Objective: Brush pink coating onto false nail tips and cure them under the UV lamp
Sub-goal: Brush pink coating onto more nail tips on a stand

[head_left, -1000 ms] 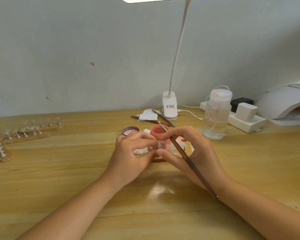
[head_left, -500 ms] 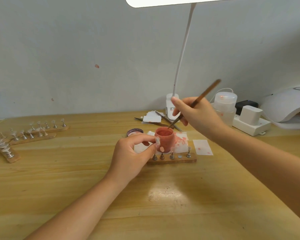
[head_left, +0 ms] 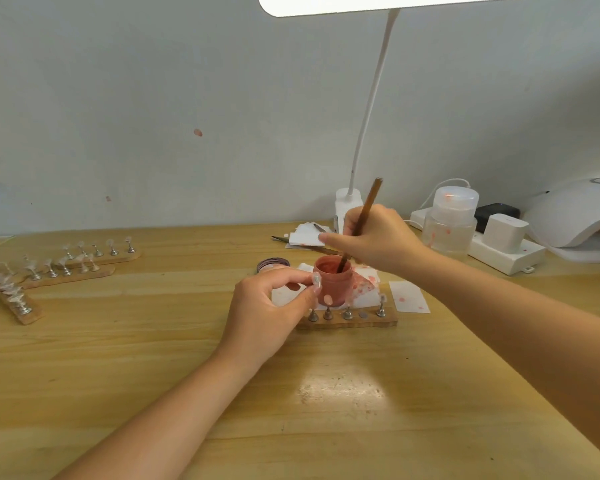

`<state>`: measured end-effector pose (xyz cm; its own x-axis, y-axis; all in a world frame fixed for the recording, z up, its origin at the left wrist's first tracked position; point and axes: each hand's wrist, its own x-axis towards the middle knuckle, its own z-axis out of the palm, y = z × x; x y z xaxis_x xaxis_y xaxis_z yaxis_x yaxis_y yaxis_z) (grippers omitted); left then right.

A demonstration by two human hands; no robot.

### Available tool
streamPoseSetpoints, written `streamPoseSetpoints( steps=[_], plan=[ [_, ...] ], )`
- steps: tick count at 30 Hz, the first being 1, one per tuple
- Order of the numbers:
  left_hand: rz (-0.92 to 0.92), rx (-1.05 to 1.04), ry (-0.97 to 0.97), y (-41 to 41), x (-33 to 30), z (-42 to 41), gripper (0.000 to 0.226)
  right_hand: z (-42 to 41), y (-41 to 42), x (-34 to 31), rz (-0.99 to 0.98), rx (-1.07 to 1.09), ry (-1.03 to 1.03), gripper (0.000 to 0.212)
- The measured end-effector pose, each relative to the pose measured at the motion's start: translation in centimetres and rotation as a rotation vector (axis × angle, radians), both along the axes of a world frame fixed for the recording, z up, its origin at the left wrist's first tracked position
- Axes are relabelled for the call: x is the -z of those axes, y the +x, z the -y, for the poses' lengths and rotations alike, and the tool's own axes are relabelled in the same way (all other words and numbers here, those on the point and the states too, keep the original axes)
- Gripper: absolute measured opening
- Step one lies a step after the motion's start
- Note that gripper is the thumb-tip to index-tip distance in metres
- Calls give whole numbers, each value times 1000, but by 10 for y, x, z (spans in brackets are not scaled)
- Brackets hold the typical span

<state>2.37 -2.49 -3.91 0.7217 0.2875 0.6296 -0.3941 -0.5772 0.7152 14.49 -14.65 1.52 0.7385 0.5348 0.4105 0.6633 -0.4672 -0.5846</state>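
Note:
My left hand (head_left: 269, 303) pinches a small clear nail tip on its holder (head_left: 316, 281) between thumb and forefinger, just left of the pink coating jar (head_left: 332, 280). My right hand (head_left: 378, 239) grips a brown brush (head_left: 361, 221) near upright, its bristle end dipped inside the jar. In front of the jar lies a wooden stand (head_left: 347, 320) with several metal pegs; one peg carries a pink-coated tip (head_left: 328, 299). The white UV lamp (head_left: 575, 216) sits at the far right.
Three more wooden stands with clear tips (head_left: 63, 265) lie at the left. The jar's lid (head_left: 273, 264), stained paper pieces (head_left: 409, 296), a clear pump bottle (head_left: 452, 220), a white power strip (head_left: 506, 249) and a desk lamp base (head_left: 347, 206) crowd the back right.
My right hand left the nail tip, rose toward the back and dipped the brush into the jar, tilting the handle more upright. My left hand kept the tip and stayed beside the jar.

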Motion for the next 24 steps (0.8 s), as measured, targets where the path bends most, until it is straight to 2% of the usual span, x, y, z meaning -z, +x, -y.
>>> streamPoseSetpoints(
  steps=[4,10,15,18,22,24],
  plan=[
    [-2,-20,-9,0,0,0,30,15,7,-6,-94,59,233,38],
    [-31,-46,-37,0,1,0,33,29,12,-2,-207,67,332,34],
    [-34,-39,-38,0,0,0,32,38,10,-5,-135,82,363,30],
    [-33,-32,-38,0,0,0,35,43,0,-4,-91,58,469,31],
    [-29,-28,-26,-2,-1,2,37,45,-30,6,-124,-92,629,27],
    [-23,-26,-18,-2,-1,2,39,43,-46,16,-71,-155,612,23]
  ],
)
